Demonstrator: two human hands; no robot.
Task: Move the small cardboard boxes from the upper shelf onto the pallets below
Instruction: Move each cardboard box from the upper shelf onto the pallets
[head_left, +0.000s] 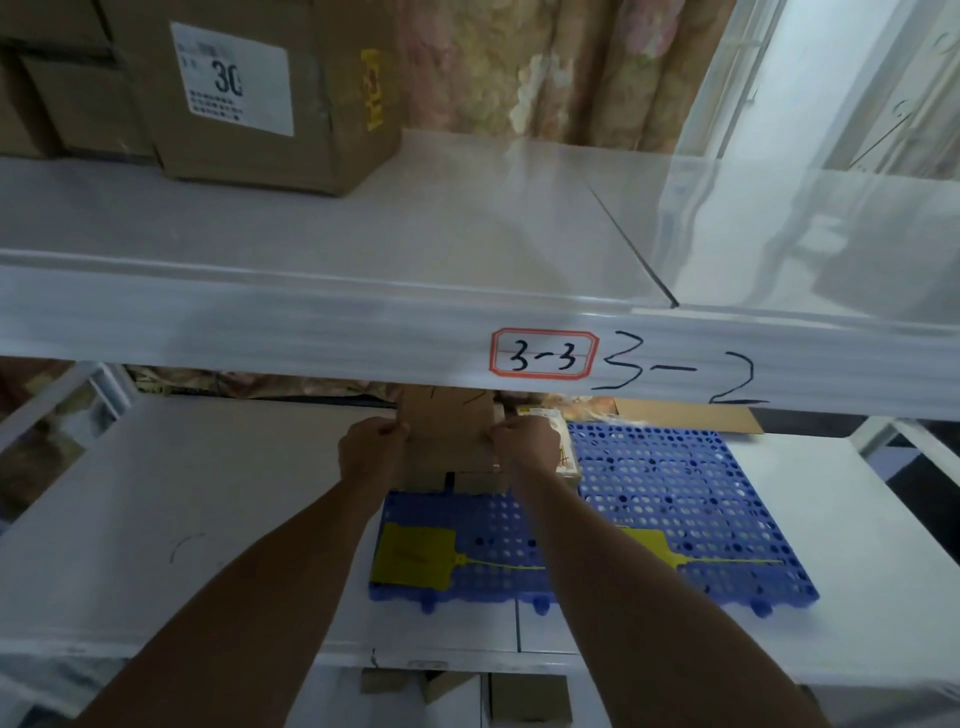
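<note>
Cardboard box: small, plain brown, top partly hidden.

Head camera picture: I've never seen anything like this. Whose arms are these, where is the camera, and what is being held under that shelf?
There is no machine here. A person wears one camera on the head, looking forward and down, so both arms reach in from the bottom. The left hand and right hand grip the sides of a small cardboard box, just above other boxes at the back of a blue pallet full of holes. The pallet lies on the lower white shelf, with a yellow tag on it. On the upper shelf, labelled 3-3, stands a large cardboard box.
</note>
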